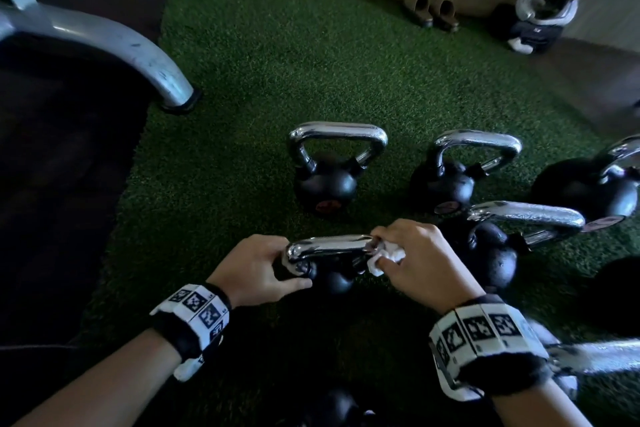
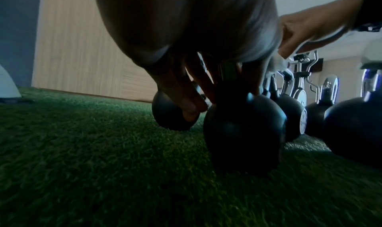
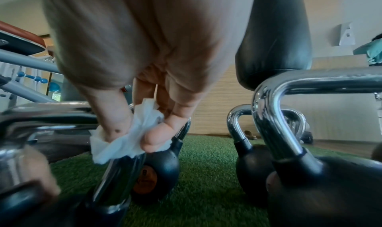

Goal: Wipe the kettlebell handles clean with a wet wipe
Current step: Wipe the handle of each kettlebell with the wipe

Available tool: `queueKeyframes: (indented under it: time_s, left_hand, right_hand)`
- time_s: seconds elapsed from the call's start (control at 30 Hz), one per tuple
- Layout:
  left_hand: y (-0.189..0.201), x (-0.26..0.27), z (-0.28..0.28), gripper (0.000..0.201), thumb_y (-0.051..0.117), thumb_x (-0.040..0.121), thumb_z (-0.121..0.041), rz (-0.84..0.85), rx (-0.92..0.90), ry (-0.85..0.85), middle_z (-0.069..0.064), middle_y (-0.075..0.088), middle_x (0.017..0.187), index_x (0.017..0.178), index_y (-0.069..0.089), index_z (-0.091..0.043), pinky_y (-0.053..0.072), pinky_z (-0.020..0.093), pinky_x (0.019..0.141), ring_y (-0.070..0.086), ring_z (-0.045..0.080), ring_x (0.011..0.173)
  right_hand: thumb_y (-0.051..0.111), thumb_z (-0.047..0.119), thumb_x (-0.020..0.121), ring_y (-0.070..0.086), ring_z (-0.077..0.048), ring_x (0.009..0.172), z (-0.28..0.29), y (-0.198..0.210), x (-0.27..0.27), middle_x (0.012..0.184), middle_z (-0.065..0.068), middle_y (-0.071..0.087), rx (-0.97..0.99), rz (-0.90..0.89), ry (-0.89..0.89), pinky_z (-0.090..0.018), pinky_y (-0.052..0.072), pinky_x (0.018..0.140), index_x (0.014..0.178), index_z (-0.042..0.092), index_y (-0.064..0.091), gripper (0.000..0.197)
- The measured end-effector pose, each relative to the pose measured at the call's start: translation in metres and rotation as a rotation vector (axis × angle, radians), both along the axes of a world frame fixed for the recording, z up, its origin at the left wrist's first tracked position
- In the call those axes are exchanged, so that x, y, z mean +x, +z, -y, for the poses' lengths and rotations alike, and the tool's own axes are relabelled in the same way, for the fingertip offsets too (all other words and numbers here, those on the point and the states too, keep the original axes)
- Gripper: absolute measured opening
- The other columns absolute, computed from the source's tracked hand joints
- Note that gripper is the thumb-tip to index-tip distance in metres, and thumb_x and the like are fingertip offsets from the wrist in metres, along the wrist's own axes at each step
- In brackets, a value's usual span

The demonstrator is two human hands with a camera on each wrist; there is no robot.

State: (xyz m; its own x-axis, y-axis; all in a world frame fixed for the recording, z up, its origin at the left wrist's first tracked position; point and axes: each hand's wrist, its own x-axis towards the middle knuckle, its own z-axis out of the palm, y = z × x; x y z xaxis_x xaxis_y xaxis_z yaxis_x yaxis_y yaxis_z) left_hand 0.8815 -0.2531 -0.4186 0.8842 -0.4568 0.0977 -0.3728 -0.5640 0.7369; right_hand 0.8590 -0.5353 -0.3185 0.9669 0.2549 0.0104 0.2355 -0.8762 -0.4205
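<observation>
A small black kettlebell [image 1: 330, 279] [image 2: 244, 132] with a chrome handle [image 1: 329, 246] stands on green turf in front of me. My left hand [image 1: 258, 269] [image 2: 186, 86] grips the handle's left corner, fingers curled round it. My right hand [image 1: 415, 253] [image 3: 132, 129] pinches a crumpled white wet wipe [image 1: 386, 256] [image 3: 128, 142] against the handle's right corner, thumb and fingers wrapped over it. Part of the wipe is hidden under my fingers.
Several more black kettlebells with chrome handles stand behind and to the right [image 1: 327, 177] [image 1: 446, 180] [image 1: 498, 246] [image 1: 592, 191]. A grey machine leg [image 1: 145, 59] lands at the turf's left edge. Slippers [image 1: 433, 12] lie by the wooden wall. Open turf [image 1: 277, 62] stretches beyond.
</observation>
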Motion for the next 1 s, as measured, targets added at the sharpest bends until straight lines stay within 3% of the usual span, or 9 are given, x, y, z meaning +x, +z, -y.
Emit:
queueKeyframes:
  time_s: [0.2, 0.3, 0.37, 0.43, 0.5, 0.6, 0.67, 0.77, 1.0]
  left_hand:
    - [0.002, 0.003, 0.003, 0.029, 0.087, 0.074, -0.05, -0.115, -0.088, -0.004, -0.017, 0.075, 0.088, 0.093, 0.076, -0.03, 0.058, 0.034, 0.081, 0.071, 0.002, 0.086]
    - [0.012, 0.015, -0.002, 0.026, 0.089, 0.071, -0.042, -0.211, -0.004, -0.103, -0.02, 0.074, 0.092, 0.092, 0.075, -0.037, 0.056, 0.026, 0.086, 0.069, -0.002, 0.09]
    - [0.018, 0.026, -0.008, 0.025, 0.086, 0.077, -0.027, -0.251, 0.103, -0.208, -0.02, 0.073, 0.096, 0.095, 0.074, -0.038, 0.054, 0.021, 0.088, 0.067, -0.006, 0.093]
    - [0.024, 0.04, -0.013, 0.03, 0.077, 0.085, -0.016, -0.248, 0.185, -0.239, -0.018, 0.073, 0.103, 0.105, 0.073, -0.038, 0.055, 0.024, 0.091, 0.067, -0.005, 0.099]
    - [0.029, 0.053, -0.016, 0.041, 0.074, 0.088, -0.009, -0.213, 0.165, -0.154, -0.019, 0.072, 0.108, 0.113, 0.072, -0.041, 0.053, 0.013, 0.087, 0.067, -0.005, 0.102]
    - [0.041, 0.073, -0.011, 0.039, 0.078, 0.089, -0.009, -0.177, 0.077, 0.028, -0.017, 0.073, 0.105, 0.11, 0.071, -0.041, 0.055, 0.012, 0.079, 0.071, -0.006, 0.088]
    - [0.049, 0.085, -0.006, 0.035, 0.079, 0.088, -0.013, -0.183, 0.091, 0.114, -0.017, 0.073, 0.1, 0.104, 0.07, -0.043, 0.057, 0.016, 0.08, 0.071, -0.006, 0.082]
    - [0.066, 0.098, 0.0, 0.028, 0.079, 0.088, -0.021, -0.235, 0.171, 0.201, -0.019, 0.073, 0.096, 0.103, 0.069, -0.042, 0.054, 0.018, 0.081, 0.07, -0.001, 0.089]
    - [0.102, 0.104, 0.0, 0.036, 0.076, 0.088, -0.027, -0.378, 0.308, 0.334, -0.016, 0.074, 0.093, 0.124, 0.07, -0.027, 0.052, 0.021, 0.077, 0.069, 0.007, 0.089]
  right_hand:
    - [0.075, 0.008, 0.079, 0.067, -0.017, 0.102, -0.002, -0.001, -0.006, 0.097, 0.012, 0.064, -0.005, -0.048, -0.091, -0.015, 0.043, 0.088, 0.123, 0.016, 0.074, 0.045]
    - [0.071, 0.013, 0.087, 0.066, -0.013, 0.106, -0.003, 0.025, 0.003, 0.109, 0.004, 0.074, -0.073, -0.199, -0.057, -0.015, 0.047, 0.085, 0.121, 0.023, 0.075, 0.036]
    - [0.072, 0.017, 0.088, 0.062, -0.004, 0.109, 0.0, 0.043, 0.011, 0.118, 0.008, 0.073, -0.099, -0.235, -0.047, -0.005, 0.041, 0.082, 0.124, 0.027, 0.073, 0.038]
    - [0.074, 0.02, 0.087, 0.06, -0.002, 0.109, 0.005, 0.062, 0.021, 0.121, 0.011, 0.071, -0.131, -0.214, -0.047, -0.009, 0.039, 0.087, 0.127, 0.03, 0.071, 0.041]
    - [0.074, 0.021, 0.087, 0.062, -0.005, 0.107, 0.011, 0.081, 0.035, 0.116, 0.01, 0.072, -0.148, -0.173, -0.042, -0.013, 0.043, 0.086, 0.122, 0.031, 0.071, 0.037]
    - [0.071, 0.019, 0.088, 0.061, -0.004, 0.096, 0.022, 0.107, 0.06, 0.103, 0.01, 0.072, -0.177, -0.088, -0.021, -0.005, 0.037, 0.071, 0.112, 0.029, 0.076, 0.026]
    - [0.071, 0.017, 0.087, 0.064, -0.006, 0.096, 0.029, 0.119, 0.072, 0.1, 0.01, 0.074, -0.187, -0.05, -0.001, -0.01, 0.044, 0.076, 0.107, 0.026, 0.079, 0.023]
    - [0.071, 0.017, 0.087, 0.063, -0.007, 0.098, 0.042, 0.131, 0.086, 0.102, 0.009, 0.074, -0.242, -0.024, 0.031, -0.026, 0.05, 0.09, 0.102, 0.025, 0.08, 0.019]
    - [0.073, 0.018, 0.087, 0.058, -0.011, 0.1, 0.05, 0.145, 0.114, 0.102, 0.006, 0.06, -0.098, 0.106, 0.007, -0.022, 0.042, 0.083, 0.106, 0.025, 0.079, 0.021]
